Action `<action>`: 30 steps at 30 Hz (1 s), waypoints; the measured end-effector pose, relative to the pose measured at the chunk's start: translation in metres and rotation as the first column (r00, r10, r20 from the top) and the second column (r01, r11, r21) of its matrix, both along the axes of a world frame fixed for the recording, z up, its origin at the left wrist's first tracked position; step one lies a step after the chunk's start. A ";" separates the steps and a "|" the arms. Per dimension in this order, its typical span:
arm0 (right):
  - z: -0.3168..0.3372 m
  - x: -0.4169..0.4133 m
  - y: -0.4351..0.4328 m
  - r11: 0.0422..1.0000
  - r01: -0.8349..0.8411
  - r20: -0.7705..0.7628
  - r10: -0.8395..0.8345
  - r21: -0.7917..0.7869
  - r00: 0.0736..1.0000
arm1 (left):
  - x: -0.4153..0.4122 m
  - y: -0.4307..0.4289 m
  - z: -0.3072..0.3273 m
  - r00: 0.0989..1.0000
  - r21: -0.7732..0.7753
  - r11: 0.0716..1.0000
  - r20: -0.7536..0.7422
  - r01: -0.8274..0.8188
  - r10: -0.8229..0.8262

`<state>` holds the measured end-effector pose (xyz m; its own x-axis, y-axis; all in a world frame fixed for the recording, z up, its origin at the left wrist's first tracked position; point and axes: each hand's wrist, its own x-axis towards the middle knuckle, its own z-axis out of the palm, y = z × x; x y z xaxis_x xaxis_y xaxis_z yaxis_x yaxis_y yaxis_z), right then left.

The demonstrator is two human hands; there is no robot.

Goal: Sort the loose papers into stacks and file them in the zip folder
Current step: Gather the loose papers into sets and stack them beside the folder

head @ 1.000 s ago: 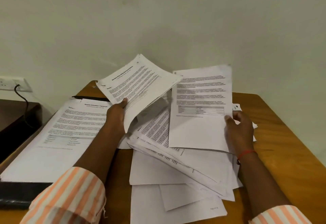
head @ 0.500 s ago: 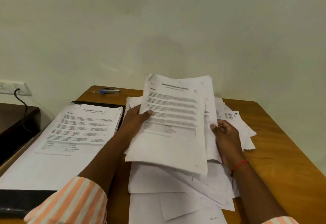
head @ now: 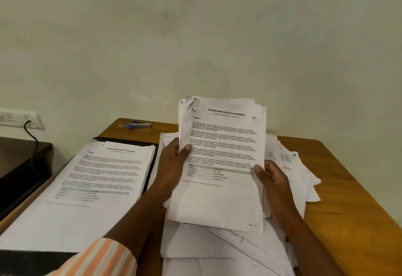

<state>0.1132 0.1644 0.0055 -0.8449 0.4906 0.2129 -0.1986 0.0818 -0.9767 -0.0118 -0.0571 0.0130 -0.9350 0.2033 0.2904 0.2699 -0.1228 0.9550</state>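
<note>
I hold a bundle of printed sheets [head: 219,201] upright over the table; its top page is headed "Sample Internship Documentation". My left hand [head: 174,167] grips the bundle's left edge with the thumb on the front. My right hand [head: 268,178] pinches its right edge. Beneath lies a messy pile of loose papers [head: 217,251], spreading to the right. To the left, a sorted stack [head: 93,184] headed "Sample Education Transcript" lies on the black zip folder [head: 125,140], whose edge shows at the top and bottom left.
A stapler [head: 139,124] lies at the far edge of the wooden table [head: 348,206], near the wall. A dark side table [head: 19,158] stands at the left, with a wall socket [head: 17,119] and black cable above it.
The two separate sheaves were brought together into one bundle, which both hands then raised upright. The stapler at the back came into view.
</note>
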 end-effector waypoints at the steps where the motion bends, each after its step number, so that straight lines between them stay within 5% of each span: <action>1: 0.000 0.001 -0.001 0.993 0.014 -0.006 -0.013 0.114 1.000 | 0.005 0.001 0.003 0.998 0.024 0.999 -0.053 -0.033 0.034; 3: 0.004 0.004 -0.005 0.970 0.084 -0.068 -0.071 0.227 0.995 | 0.018 0.003 0.012 0.982 0.077 0.993 -0.163 -0.088 0.100; 14: 0.030 0.023 -0.025 0.968 0.223 -0.347 -0.171 0.115 0.922 | 0.052 0.005 0.044 0.771 0.221 0.959 -0.575 -0.179 0.276; 17: 0.027 0.018 -0.028 0.976 0.198 -0.325 -0.160 0.088 0.932 | 0.054 0.012 0.041 0.820 0.179 0.968 -0.517 -0.177 0.246; 22: 0.007 0.005 -0.026 0.970 0.107 -0.079 -0.091 0.218 0.993 | 0.033 0.016 0.010 0.954 -0.070 0.988 -0.278 -0.137 0.113; 26: 0.005 0.004 -0.028 0.973 0.103 -0.019 -0.101 0.208 0.995 | 0.025 0.019 0.001 0.968 -0.217 0.969 -0.244 -0.117 0.062; 30: 0.001 0.004 -0.022 0.981 0.084 -0.015 -0.083 0.174 0.996 | 0.025 0.018 -0.001 0.979 -0.205 0.971 -0.189 -0.121 0.082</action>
<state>0.1176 0.1427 0.0068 -0.8005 0.5144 0.3075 -0.1910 0.2674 -0.9445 0.0135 -0.0395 0.0123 -0.8910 0.1861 0.4141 0.4385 0.1163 0.8912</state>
